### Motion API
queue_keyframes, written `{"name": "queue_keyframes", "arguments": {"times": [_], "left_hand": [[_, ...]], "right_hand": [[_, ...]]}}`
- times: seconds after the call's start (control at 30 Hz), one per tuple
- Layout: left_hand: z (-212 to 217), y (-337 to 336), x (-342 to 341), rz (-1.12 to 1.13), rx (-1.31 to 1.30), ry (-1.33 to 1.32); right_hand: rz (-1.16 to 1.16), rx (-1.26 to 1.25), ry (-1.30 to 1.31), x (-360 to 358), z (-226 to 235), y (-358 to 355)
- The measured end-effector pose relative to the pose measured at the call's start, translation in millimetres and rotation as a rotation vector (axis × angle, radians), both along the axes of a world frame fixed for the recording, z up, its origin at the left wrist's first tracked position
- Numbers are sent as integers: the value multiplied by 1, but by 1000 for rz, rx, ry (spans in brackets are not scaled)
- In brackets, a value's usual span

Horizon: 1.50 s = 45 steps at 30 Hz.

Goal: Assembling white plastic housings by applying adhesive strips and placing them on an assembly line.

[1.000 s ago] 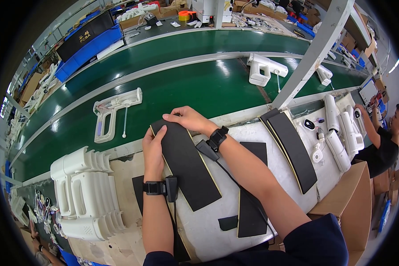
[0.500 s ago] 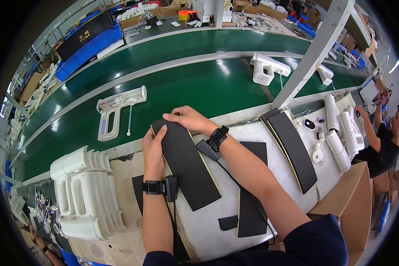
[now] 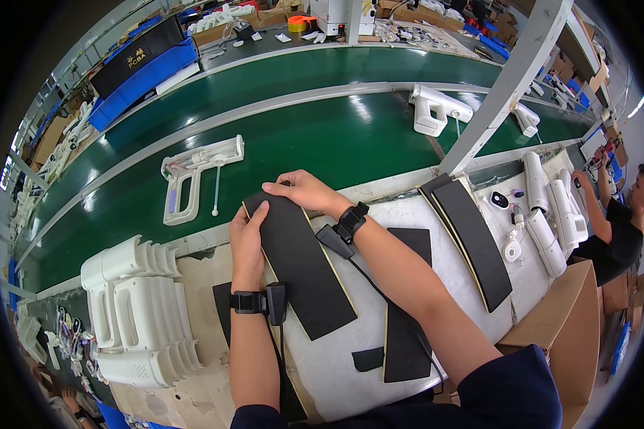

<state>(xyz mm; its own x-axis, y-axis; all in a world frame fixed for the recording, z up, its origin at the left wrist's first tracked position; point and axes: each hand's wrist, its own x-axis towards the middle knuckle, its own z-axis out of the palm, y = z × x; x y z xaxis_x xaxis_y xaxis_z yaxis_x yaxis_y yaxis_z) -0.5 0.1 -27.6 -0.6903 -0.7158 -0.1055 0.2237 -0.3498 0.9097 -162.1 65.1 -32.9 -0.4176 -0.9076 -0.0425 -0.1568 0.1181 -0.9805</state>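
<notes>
A long black foam strip point(image 3: 304, 268) with a pale yellowish edge slants across the bench in front of me. My left hand point(image 3: 247, 239) grips its far left corner, thumb on top. At the same far end, my right hand point(image 3: 304, 191) pinches the top edge between thumb and fingers. What the fingertips do beneath the strip is hidden. Beneath my right forearm lies another black strip point(image 3: 408, 350), with a small black scrap point(image 3: 368, 360) beside it. A further dark strip point(image 3: 223, 307) is partly covered by my left forearm.
Black strips point(image 3: 472, 243) are stacked to the right. White housings point(image 3: 147, 314) stand nested at the left. A green conveyor point(image 3: 300, 136) carries an open white housing point(image 3: 200, 175) and another white housing point(image 3: 436, 111). A cardboard box point(image 3: 558, 336) sits near right, before a co-worker point(image 3: 615, 229).
The white housings on the conveyor have shifted slightly to the right. My hands and the held strip stay in place. The co-worker at the right has moved a little.
</notes>
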Motion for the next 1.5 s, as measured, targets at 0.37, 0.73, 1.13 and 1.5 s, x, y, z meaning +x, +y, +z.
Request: {"name": "queue_keyframes", "arguments": {"times": [0.37,0.73,1.13,1.5], "left_hand": [[13,7,1,-51,-108,-50],[3,1,3,152,50,21],[5,0,-1,-33,87,77],[-6,-5,-4,-63,165,37]], "right_hand": [[60,-51,-210,-6,1,4],[0,-277,686,19,18,2],[39,87,-212,-10,37,16],[-48,-29,289,-24,78,-49]]}}
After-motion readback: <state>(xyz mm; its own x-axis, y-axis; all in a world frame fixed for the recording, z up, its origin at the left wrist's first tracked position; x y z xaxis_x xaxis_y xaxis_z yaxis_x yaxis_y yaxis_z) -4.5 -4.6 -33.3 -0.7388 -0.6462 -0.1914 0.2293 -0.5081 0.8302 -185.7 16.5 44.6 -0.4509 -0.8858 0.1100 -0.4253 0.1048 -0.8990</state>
